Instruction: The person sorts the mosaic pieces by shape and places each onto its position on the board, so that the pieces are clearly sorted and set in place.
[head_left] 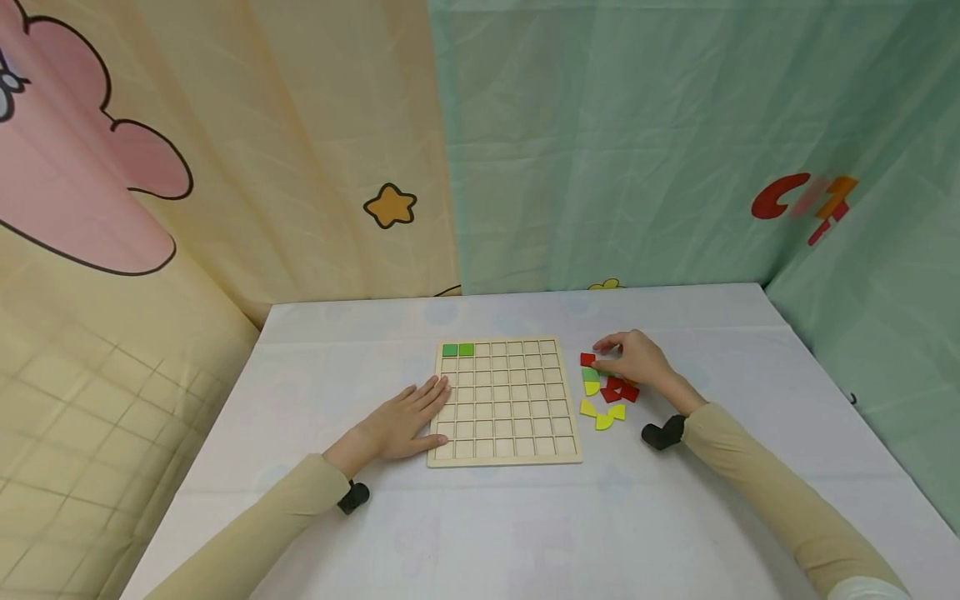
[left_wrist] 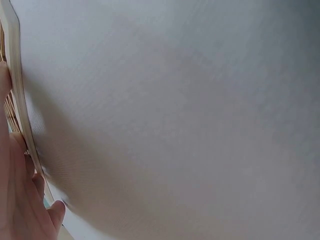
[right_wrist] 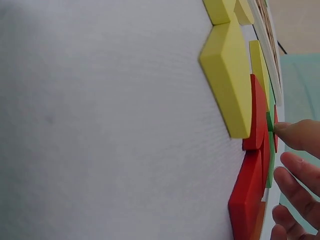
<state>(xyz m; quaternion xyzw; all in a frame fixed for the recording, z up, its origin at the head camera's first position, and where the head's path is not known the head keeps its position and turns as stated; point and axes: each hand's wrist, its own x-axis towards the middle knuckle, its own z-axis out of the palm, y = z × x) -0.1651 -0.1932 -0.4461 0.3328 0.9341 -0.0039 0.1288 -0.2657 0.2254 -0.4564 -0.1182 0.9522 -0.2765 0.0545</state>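
A wooden grid board [head_left: 504,402] lies on the table, with two green squares [head_left: 458,350] in its top-left cells. My left hand [head_left: 408,421] rests flat with fingers spread over the board's left edge; the left wrist view shows part of this hand [left_wrist: 25,200] against the board's rim [left_wrist: 22,95]. To the right of the board, my right hand [head_left: 637,358] is over a small group of pieces. Its thumb [right_wrist: 295,134] reaches to the green and red pieces, fingers apart from it. A red square [head_left: 587,360] lies by the thumb tip.
Nearby lie a light green piece [head_left: 591,375], several red pieces [head_left: 611,395] and several yellow pieces [head_left: 603,422], some with curved edges. White cloth [head_left: 495,533] covers the table. Curtains [head_left: 600,150] hang behind. Black wrist devices [head_left: 663,433] sit at both cuffs.
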